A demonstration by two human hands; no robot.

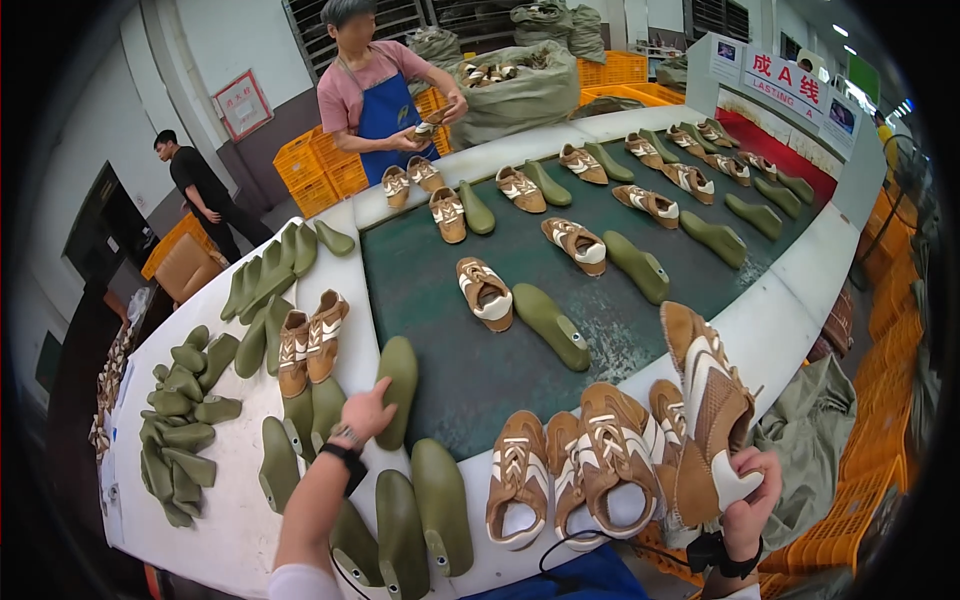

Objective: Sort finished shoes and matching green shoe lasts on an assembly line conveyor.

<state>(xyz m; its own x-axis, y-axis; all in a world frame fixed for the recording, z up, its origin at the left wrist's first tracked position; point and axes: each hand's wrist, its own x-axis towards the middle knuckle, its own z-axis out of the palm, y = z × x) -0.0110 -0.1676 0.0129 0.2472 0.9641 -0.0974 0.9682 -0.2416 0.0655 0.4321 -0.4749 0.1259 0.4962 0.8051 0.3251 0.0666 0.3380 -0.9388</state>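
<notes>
My left hand (368,412) grips the side of an olive-green shoe last (399,390) at the border of the white tabletop and the dark belt. More green lasts (440,500) lie around that wrist. At the lower right, my right hand (750,492) pinches the white heel of a brown and white sneaker upper (712,385), held toe up. Another brown piece beside it is partly hidden, so I cannot tell if it is held too. Several laced sneaker uppers (518,480) stand in a row left of that hand, on the near table edge.
Pairs of uppers and lasts sit along the green belt (440,360). Small green last pieces (185,430) are heaped on the left tabletop. Across the belt, a co-worker in a blue apron (392,110) handles a shoe. Orange crates (835,520) and a grey sack (815,430) flank the right side.
</notes>
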